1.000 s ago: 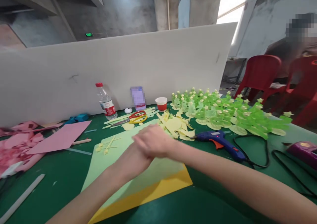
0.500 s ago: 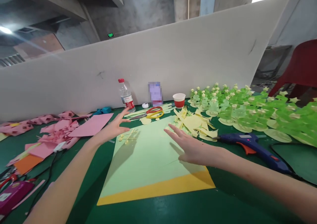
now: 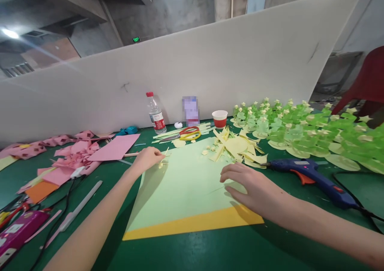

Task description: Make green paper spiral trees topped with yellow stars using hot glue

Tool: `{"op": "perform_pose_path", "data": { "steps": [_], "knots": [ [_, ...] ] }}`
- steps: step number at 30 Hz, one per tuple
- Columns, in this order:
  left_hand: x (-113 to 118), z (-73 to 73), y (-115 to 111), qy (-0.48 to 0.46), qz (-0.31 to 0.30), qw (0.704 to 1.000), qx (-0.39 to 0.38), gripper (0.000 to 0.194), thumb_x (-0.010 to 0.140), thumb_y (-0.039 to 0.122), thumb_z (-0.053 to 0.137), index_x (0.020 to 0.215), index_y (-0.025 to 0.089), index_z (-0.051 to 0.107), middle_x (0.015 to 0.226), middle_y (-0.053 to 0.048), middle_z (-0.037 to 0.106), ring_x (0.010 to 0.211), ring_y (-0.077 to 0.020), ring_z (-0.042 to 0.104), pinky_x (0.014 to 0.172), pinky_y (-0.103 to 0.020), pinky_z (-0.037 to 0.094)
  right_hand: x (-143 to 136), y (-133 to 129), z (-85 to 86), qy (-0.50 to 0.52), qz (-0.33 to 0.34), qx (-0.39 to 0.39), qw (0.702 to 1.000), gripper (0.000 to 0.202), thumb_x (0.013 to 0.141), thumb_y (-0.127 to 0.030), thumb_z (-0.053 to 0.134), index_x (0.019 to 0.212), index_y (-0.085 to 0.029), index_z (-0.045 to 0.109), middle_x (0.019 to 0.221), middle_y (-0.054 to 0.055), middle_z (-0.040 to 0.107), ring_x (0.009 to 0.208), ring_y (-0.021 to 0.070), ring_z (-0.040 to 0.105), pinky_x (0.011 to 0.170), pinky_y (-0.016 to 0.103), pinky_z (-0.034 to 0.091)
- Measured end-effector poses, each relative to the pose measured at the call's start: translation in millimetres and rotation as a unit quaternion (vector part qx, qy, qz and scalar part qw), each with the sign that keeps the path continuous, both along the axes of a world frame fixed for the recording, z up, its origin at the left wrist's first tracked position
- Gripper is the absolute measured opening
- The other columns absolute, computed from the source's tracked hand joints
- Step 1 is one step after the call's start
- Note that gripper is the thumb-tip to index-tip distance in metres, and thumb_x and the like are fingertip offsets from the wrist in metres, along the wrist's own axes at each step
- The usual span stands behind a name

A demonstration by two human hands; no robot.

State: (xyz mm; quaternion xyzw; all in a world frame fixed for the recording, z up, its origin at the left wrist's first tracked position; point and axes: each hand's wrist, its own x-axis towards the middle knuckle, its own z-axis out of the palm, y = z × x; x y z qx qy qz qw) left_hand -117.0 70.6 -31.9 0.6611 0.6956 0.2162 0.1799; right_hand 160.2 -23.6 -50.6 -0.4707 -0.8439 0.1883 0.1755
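My left hand (image 3: 149, 158) is at the left edge of a pale green sheet (image 3: 186, 187). Its fingertips are pinched together on a thin pale-yellow paper stem (image 3: 166, 152). Small yellow bits show just below the fingers, partly hidden by them. Over the right side of the sheet is my right hand (image 3: 247, 181), fingers bent and apart, holding nothing. A yellow sheet (image 3: 192, 224) sticks out under the green one along the near edge. Beyond my right hand lies a heap of pale-yellow paper scraps (image 3: 237, 146), with a few tiny pieces (image 3: 207, 151) beside it.
Scissors (image 3: 186, 134), a water bottle (image 3: 156, 117) and a paper cup (image 3: 220, 120) are at the back by a white partition (image 3: 180, 67). A blue glue gun (image 3: 312, 175) lies right, before several green paper plants (image 3: 300, 131). Pink paper (image 3: 115, 148) and a purple device (image 3: 22, 231) are left.
My left hand has come down from above the sheet and closed its fingers on a stem. My right hand has moved right and toward me, still open.
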Motion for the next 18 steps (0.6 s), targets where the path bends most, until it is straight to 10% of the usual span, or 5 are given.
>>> {"op": "perform_pose_path", "data": {
  "steps": [7,12,18],
  "knots": [
    [54,41.6,-23,-0.286,-0.109,0.952,-0.018,0.02,0.062,0.036,0.06,0.054,0.017,0.06,0.062,0.001,0.055,0.068,-0.0129,0.048,0.07,-0.025,0.035,-12,9,11.9,0.178,-0.03,-0.116,0.977,0.019,0.08,-0.026,0.045,0.078,-0.015,0.06,0.077,0.004,0.061,0.068,0.0136,0.052,0.064,0.028,0.042],
    [99,52.5,-39,-0.457,-0.174,0.872,-0.024,0.019,0.064,0.025,0.058,0.049,0.014,0.054,0.057,0.002,0.046,0.059,-0.0088,0.04,0.064,-0.024,0.035,-47,11,19.8,0.386,0.035,-0.289,0.875,0.03,0.079,-0.03,0.051,0.103,-0.012,0.052,0.073,0.001,0.057,0.05,0.0048,0.041,0.051,0.021,0.035],
    [129,49.8,-54,-0.587,-0.181,0.789,-0.028,0.02,0.066,0.023,0.06,0.05,0.014,0.051,0.058,0.002,0.044,0.06,-0.0074,0.041,0.074,-0.024,0.039,-67,16,26.6,0.476,0.124,-0.387,0.78,0.023,0.078,-0.031,0.053,0.065,-0.011,0.052,0.061,-0.001,0.055,0.041,0.0012,0.035,0.039,0.017,0.025]
  ]
}}
